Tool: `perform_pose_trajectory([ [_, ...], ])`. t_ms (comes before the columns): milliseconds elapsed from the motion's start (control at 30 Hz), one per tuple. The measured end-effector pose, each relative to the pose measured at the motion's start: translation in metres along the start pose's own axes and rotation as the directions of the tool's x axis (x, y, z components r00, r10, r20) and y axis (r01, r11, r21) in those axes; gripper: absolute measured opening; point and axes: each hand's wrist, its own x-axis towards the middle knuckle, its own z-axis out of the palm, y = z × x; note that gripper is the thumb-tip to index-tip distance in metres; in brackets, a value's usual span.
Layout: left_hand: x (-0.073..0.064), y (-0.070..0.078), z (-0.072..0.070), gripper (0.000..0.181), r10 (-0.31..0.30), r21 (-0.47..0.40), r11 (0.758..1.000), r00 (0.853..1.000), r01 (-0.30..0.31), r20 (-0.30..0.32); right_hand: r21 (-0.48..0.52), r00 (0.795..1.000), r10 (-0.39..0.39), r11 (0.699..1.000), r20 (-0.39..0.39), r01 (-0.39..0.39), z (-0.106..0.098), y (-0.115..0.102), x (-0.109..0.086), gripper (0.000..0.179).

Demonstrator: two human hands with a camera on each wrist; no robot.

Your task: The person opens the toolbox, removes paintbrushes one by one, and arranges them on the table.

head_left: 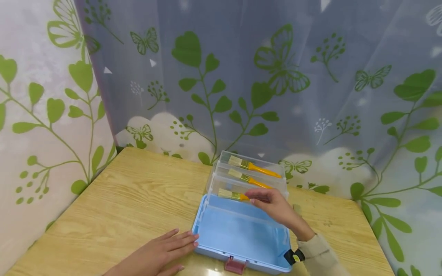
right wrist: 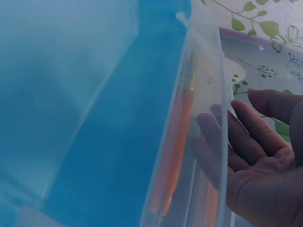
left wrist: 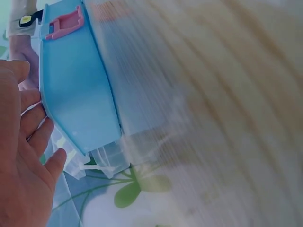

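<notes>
A blue plastic box [head_left: 238, 232] lies open on the table, its bottom bare, with a stepped rack of clear trays [head_left: 214, 177] at its back. Each of three tiers holds one flat paintbrush with a yellow-orange handle: a front paintbrush [head_left: 229, 194], a middle paintbrush [head_left: 250, 179] and a rear paintbrush [head_left: 255, 166]. My right hand [head_left: 274, 207] is over the front tier, by that brush's handle. Its fingers, loosely bent, reach across the tray wall and grip nothing in the right wrist view. My left hand [head_left: 165, 249] lays nearly straight fingers against the box's left edge.
The box stands on a wood-grain table [head_left: 138, 199] and its rack reaches the table's back edge. A patterned curtain [head_left: 224, 96] hangs right behind. At the box's front is a dark pink latch [head_left: 236, 265]. A black wrist strap [head_left: 294, 257] overlaps the front right corner.
</notes>
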Motion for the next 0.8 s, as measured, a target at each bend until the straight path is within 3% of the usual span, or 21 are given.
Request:
perform_pose_trajectory([
  [267, -0.001, 0.001, -0.001, 0.059, -0.027, -0.095, 0.995, 1.000, 0.026, -0.009, -0.085, 0.997, -0.052, 0.995, 0.061, 0.057, 0.007, 0.001, 0.007, 0.034],
  [467, -0.001, 0.002, -0.001, 0.059, -0.038, -0.079, 0.996, 0.999, 0.040, 0.018, -0.097, 0.995, -0.059, 0.993, 0.082, 0.066, 0.012, 0.003, 0.012, 0.034],
  [800, -0.002, 0.001, 0.000, 0.062, -0.030, -0.066, 0.997, 1.000, 0.029, -0.002, -0.230, 0.993, -0.117, 0.966, 0.010, 0.116, 0.009, -0.011, 0.018, 0.032],
])
